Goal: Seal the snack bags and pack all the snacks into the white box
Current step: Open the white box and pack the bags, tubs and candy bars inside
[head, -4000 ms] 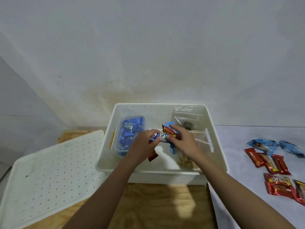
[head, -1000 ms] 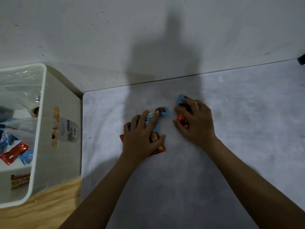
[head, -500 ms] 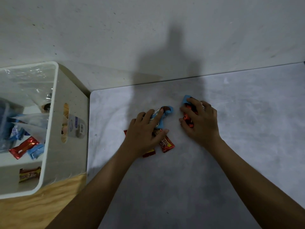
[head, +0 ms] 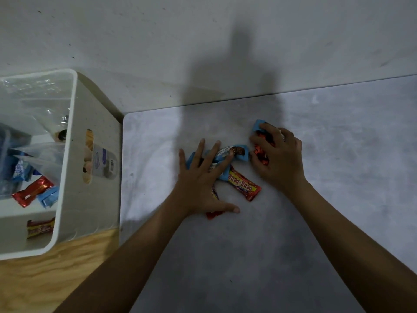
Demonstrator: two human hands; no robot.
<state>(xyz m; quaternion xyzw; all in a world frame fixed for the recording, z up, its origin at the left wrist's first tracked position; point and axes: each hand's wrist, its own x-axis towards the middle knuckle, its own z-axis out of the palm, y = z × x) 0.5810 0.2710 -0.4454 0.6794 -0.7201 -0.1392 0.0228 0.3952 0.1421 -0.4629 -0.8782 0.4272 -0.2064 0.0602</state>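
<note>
On the grey table top my left hand (head: pixel 200 179) lies flat with spread fingers over a blue snack packet (head: pixel 234 152) and a red one (head: pixel 214 214) under the palm. A red "beng-beng" bar (head: pixel 244 186) lies free between my hands. My right hand (head: pixel 279 157) curls round a bunch of blue and red snack packets (head: pixel 259 152). The white box (head: pixel 65 177) stands at the left and holds clear bags and several red and blue snacks (head: pixel 33 192).
The box sits on a wooden surface (head: pixel 56 274), lower than the grey table (head: pixel 338 199). A white wall (head: pixel 203 41) runs along the back. The table's left edge lies right beside the box wall.
My left hand's fingers have straightened and spread flat over the packets. The red beng-beng bar now lies uncovered. The view has shifted slightly right; my right hand keeps its grip.
</note>
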